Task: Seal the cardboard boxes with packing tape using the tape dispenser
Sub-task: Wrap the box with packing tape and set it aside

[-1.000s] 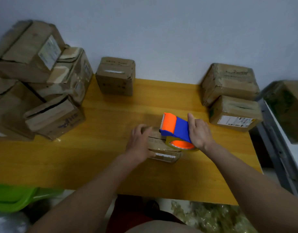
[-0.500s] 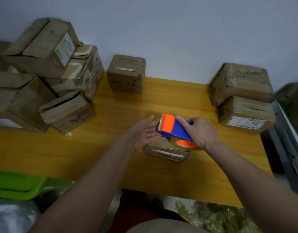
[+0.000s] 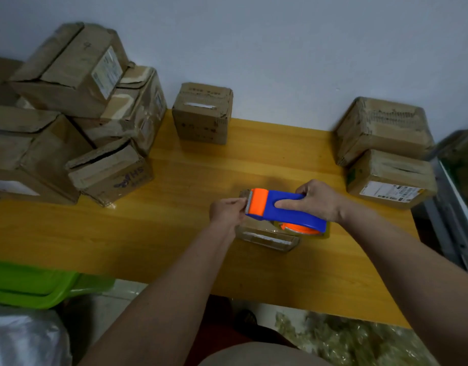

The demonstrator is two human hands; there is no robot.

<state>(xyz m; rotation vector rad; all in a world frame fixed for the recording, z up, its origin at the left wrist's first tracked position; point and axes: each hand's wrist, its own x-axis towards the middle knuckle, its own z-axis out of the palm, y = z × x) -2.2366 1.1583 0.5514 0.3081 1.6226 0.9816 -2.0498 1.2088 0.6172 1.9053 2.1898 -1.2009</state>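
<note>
Worktop (image 3: 175,233): yellow-orange wood-grain surface, pushed against a plain pale wall (image 3: 280,48); lighting dim. Left end carries a stack of cardboard boxes (image 3: 69,114), several tilted, one with a gaping flap. A single small box (image 3: 202,113) stands at the back edge near the wall. At the right end, two more boxes (image 3: 386,149), one in front of the other, the nearer bearing a white label. Small flat box (image 3: 267,233) lies near the middle of the worktop, below both hands, its top glossy with tape. Right hand (image 3: 318,200) grips the blue-and-orange tape dispenser (image 3: 283,210) by its body, fingers curled round it, held just above the flat box. Left hand (image 3: 226,211) is at the dispenser's toothed orange end, fingers curled in a pinch there; the tape itself cannot be made out. Below the worktop's near edge: a green plastic bin (image 3: 35,283) at left, crumpled clear plastic at bottom right. A metal frame (image 3: 449,215) stands beside the right end.
</note>
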